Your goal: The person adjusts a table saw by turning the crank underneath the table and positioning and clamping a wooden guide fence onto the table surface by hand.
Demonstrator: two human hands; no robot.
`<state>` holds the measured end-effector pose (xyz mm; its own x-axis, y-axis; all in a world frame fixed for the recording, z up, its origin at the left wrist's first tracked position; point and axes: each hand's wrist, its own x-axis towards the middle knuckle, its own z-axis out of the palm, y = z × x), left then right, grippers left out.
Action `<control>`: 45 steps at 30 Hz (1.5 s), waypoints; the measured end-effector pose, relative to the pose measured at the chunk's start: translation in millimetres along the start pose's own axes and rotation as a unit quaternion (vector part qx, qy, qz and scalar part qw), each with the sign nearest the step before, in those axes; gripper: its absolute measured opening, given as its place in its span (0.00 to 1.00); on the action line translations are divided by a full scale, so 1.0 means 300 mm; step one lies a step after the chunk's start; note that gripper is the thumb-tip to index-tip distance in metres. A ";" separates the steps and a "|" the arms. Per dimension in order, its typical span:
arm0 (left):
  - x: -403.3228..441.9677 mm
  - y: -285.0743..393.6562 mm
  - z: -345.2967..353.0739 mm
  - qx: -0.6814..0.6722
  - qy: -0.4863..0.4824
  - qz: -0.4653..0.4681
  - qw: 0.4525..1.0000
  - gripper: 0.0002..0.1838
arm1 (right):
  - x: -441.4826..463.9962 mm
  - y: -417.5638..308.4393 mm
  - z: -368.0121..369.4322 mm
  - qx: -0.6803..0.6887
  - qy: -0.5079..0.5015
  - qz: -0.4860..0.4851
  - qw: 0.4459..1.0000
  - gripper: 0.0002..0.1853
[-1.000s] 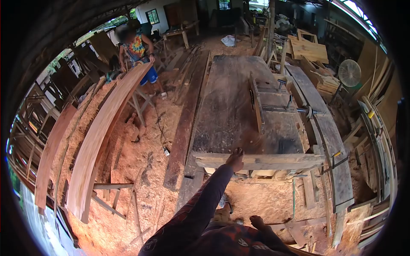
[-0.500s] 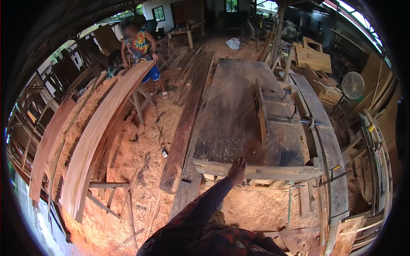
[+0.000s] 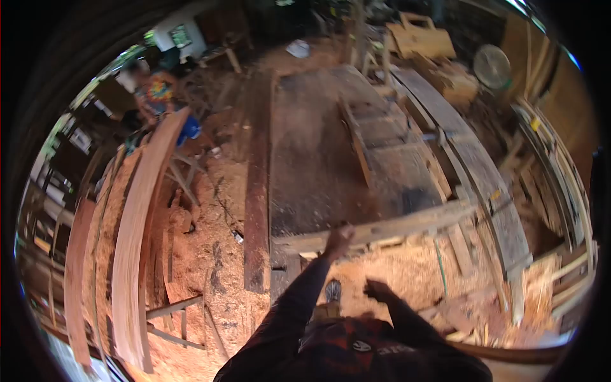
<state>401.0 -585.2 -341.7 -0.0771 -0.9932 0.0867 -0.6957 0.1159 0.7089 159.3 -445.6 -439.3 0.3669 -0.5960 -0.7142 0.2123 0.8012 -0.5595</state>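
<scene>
My left hand point(image 3: 340, 239) rests on the near wooden edge point(image 3: 394, 227) of a large dark workbench point(image 3: 312, 159), its fingers lying over the rim. The hand is a little blurred, and nothing shows in it. My right hand point(image 3: 380, 290) hangs over the shavings below the bench's near edge, apart from the wood. It is dark and smeared, so its fingers cannot be made out. A narrow upright board point(image 3: 355, 143) stands along the bench top, right of the middle.
Left, a long pale plank point(image 3: 137, 229) lies on trestles, with a person point(image 3: 156, 92) at its far end. Wood shavings point(image 3: 219, 274) cover the floor. A dark beam point(image 3: 258, 191) runs along the bench's left side. Right are weathered planks point(image 3: 471, 153) and a fan point(image 3: 492, 65).
The view has turned and tilted down, and is blurrier. My right hand has come into sight at lower centre. My left hand stays at the bench's near edge.
</scene>
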 end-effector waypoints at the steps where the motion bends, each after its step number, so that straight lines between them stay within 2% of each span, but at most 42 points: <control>1: -0.001 -0.037 0.035 -0.182 0.018 -0.146 0.972 0.25 | 0.050 -0.098 0.042 -0.018 -0.070 -0.078 0.994 0.18; 2: -0.073 0.016 0.051 -0.460 0.097 -0.100 0.877 0.26 | -0.018 -0.218 0.143 -0.275 0.060 -0.167 0.945 0.22; 3: -0.121 0.141 0.006 -0.476 0.083 -0.270 0.833 0.22 | 0.031 -0.245 0.138 -0.229 0.043 -0.233 0.944 0.21; 4: -0.171 0.238 0.008 -0.540 0.018 -0.348 0.766 0.20 | -0.092 -0.385 0.228 -0.252 -0.012 -0.416 0.874 0.20; 5: -0.225 0.339 0.008 -0.585 -0.040 -0.430 0.687 0.18 | -0.113 -0.475 0.336 -0.223 0.112 -0.249 0.936 0.18; 7: -0.357 0.393 0.132 -0.669 -0.121 -0.414 0.605 0.23 | -0.144 -0.440 0.336 -0.253 0.127 -0.279 0.917 0.17; 10: -0.567 0.473 0.320 -0.699 -0.232 -0.399 0.546 0.31 | -0.188 -0.147 0.159 -0.278 0.111 -0.296 0.907 0.16; 11: -0.626 0.502 0.351 -0.680 -0.273 -0.435 0.523 0.34 | -0.200 -0.027 0.059 -0.249 0.114 -0.281 0.920 0.17; 12: -0.669 0.479 0.410 -0.663 -0.318 -0.515 0.442 0.28 | -0.203 0.104 -0.063 -0.191 0.116 -0.274 0.935 0.17; 13: -0.661 0.600 0.315 -0.598 -0.315 -0.594 0.436 0.30 | -0.196 0.221 -0.181 -0.116 0.110 -0.281 0.946 0.18; 14: -0.649 0.611 0.246 -0.540 -0.326 -0.509 0.585 0.41 | -0.204 0.244 -0.209 -0.102 0.096 -0.300 0.944 0.19; 15: -0.645 0.574 0.331 -0.558 -0.310 -0.540 0.549 0.39 | -0.144 0.218 -0.225 -0.340 0.108 -0.344 0.869 0.15; 16: -0.612 0.523 0.275 -0.646 -0.334 -0.458 0.511 0.37 | -0.121 0.156 -0.186 -0.554 0.122 -0.366 0.738 0.13; 17: -0.565 0.469 0.283 -0.682 -0.274 -0.444 0.513 0.34 | -0.086 0.066 -0.080 -0.429 0.101 -0.286 0.851 0.13; 18: -0.518 0.416 0.292 -0.717 -0.214 -0.424 0.510 0.31 | -0.052 -0.028 0.031 -0.281 0.108 -0.206 0.931 0.14; 19: -0.436 0.303 0.343 -0.755 -0.156 -0.344 0.536 0.26 | -0.008 -0.125 0.107 -0.357 0.088 -0.311 0.877 0.14; 20: -0.346 0.267 0.262 -0.753 -0.119 -0.315 0.565 0.20 | -0.017 -0.213 0.255 -0.197 0.077 -0.284 0.935 0.14; 21: -0.287 0.336 0.055 -0.740 -0.098 -0.327 0.580 0.15 | 0.217 -0.178 0.182 -0.578 0.088 -0.354 0.730 0.12; 22: -0.228 0.347 0.000 -0.754 -0.089 -0.339 0.556 0.12 | 0.209 -0.170 0.194 -0.576 0.088 -0.353 0.732 0.12; 23: -0.203 0.303 0.048 -0.776 -0.069 -0.304 0.548 0.10 | 0.186 -0.174 0.226 -0.500 0.106 -0.332 0.792 0.12; 25: -0.271 0.372 0.009 -0.756 -0.055 -0.284 0.588 0.10 | 0.133 -0.211 0.285 -0.338 0.133 -0.288 0.886 0.11; 26: -0.351 0.411 0.010 -0.703 -0.049 -0.297 0.645 0.10 | -0.037 -0.252 0.280 -0.602 0.079 -0.336 0.720 0.11; 27: -0.421 0.303 0.179 -0.745 -0.119 -0.320 0.573 0.12 | -0.084 -0.221 0.230 -0.643 0.047 -0.348 0.681 0.11; 28: -0.512 0.195 0.322 -0.745 -0.114 -0.311 0.579 0.12 | -0.080 -0.169 0.182 -0.629 0.033 -0.336 0.700 0.11; 30: -0.626 0.216 0.372 -0.714 -0.232 -0.372 0.545 0.13 | -0.090 -0.066 0.072 -0.545 0.034 -0.286 0.788 0.12; 31: -0.691 0.265 0.376 -0.695 -0.291 -0.408 0.516 0.14 | -0.088 -0.039 0.047 -0.534 0.034 -0.269 0.801 0.13; 32: -0.702 0.357 0.224 -0.616 -0.136 -0.139 0.764 0.14 | -0.068 -0.049 0.056 -0.532 0.031 -0.262 0.805 0.13; 33: -0.618 0.354 0.173 -0.641 -0.184 -0.320 0.673 0.14 | -0.053 -0.064 0.085 -0.551 0.021 -0.263 0.791 0.13; 34: -0.536 0.345 0.129 -0.645 -0.178 -0.503 0.547 0.13 | -0.043 -0.116 0.151 -0.574 0.011 -0.270 0.773 0.14; 35: -0.482 0.297 0.067 -0.710 -0.165 -0.364 0.580 0.13 | -0.034 -0.174 0.231 -0.599 0.001 -0.276 0.751 0.15; 36: -0.413 0.275 0.019 -0.713 -0.107 -0.369 0.587 0.14 | -0.044 -0.237 0.318 -0.601 0.002 -0.284 0.747 0.15; 37: -0.354 0.213 -0.006 -0.756 -0.088 -0.317 0.566 0.13 | -0.051 -0.302 0.414 -0.581 0.006 -0.287 0.762 0.16; 38: -0.301 0.252 -0.099 -0.752 -0.050 -0.318 0.575 0.12 | -0.058 -0.345 0.515 -0.441 0.046 -0.355 0.823 0.21; 39: -0.282 0.326 -0.221 -0.742 -0.044 -0.333 0.580 0.11 | -0.075 -0.396 0.574 -0.460 0.052 -0.366 0.807 0.23; 41: -0.263 0.322 -0.257 -0.724 -0.032 -0.277 0.631 0.09 | -0.177 -0.426 0.648 -0.326 0.015 -0.320 0.889 0.23; 42: -0.264 0.296 -0.243 -0.724 -0.037 -0.274 0.632 0.09 | -0.189 -0.415 0.625 -0.342 -0.012 -0.329 0.880 0.23; 43: -0.278 0.256 -0.217 -0.664 -0.053 -0.279 0.692 0.08 | -0.202 -0.383 0.570 -0.361 -0.039 -0.335 0.870 0.23; 44: -0.299 0.220 -0.180 -0.600 -0.069 -0.282 0.746 0.08 | -0.183 -0.329 0.482 -0.469 -0.068 -0.316 0.822 0.26; 45: -0.327 0.202 -0.144 -0.563 -0.043 -0.362 0.742 0.07 | -0.185 -0.302 0.418 -0.536 -0.057 -0.180 0.823 0.27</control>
<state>397.5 -480.4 -277.0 -0.0539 -0.7880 -0.6133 0.4563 -0.5658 0.6868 233.3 -478.3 -296.2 0.5498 -0.7268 -0.4117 -0.5731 0.0304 -0.8189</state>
